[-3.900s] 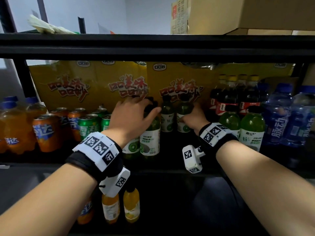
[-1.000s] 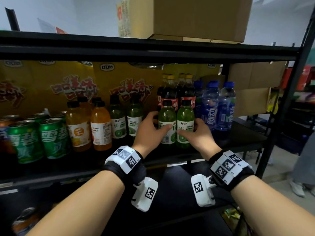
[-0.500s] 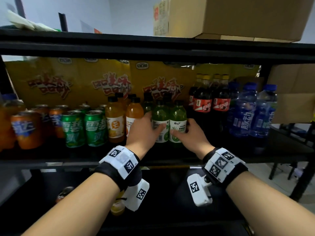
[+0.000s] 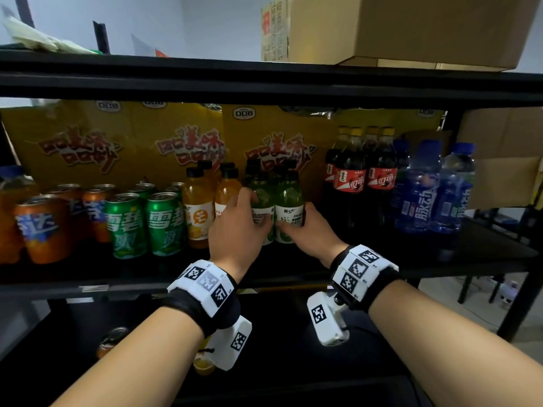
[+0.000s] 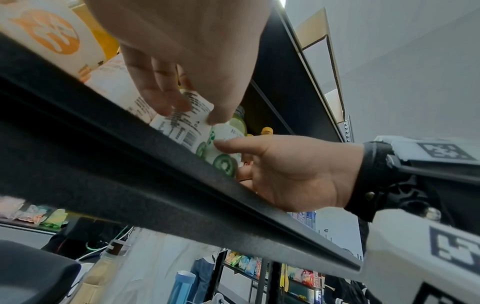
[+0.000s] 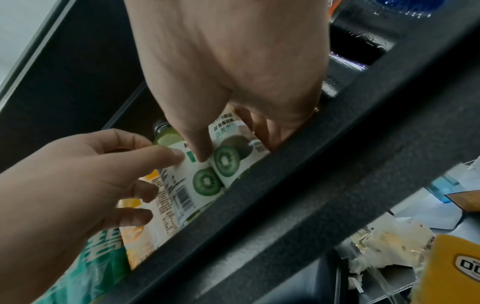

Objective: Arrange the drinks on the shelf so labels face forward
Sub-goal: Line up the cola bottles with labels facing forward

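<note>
Two green kiwi-drink bottles stand side by side at the front middle of the black shelf point(image 4: 293, 282). My left hand point(image 4: 249, 214) grips the left green bottle point(image 4: 262, 198). Its thumb and fingers pinch that bottle's white label point(image 5: 182, 123), whose barcode is turned to the front left. My right hand point(image 4: 296, 227) curls round the right green bottle point(image 4: 289, 198), and its kiwi picture point(image 6: 226, 157) faces forward. More green bottles stand behind, mostly hidden.
Orange juice bottles point(image 4: 197, 212) stand just left of my left hand. Further left are green cans point(image 4: 147, 224) and orange cans point(image 4: 41, 227). Cola bottles point(image 4: 349, 183) and blue bottles point(image 4: 420, 195) stand right, past a gap. Yellow cartons point(image 4: 132, 142) line the back.
Both hands have slid the two green bottles left, away from the cola bottles and up beside the orange juice bottles. Each hand keeps its grip.
</note>
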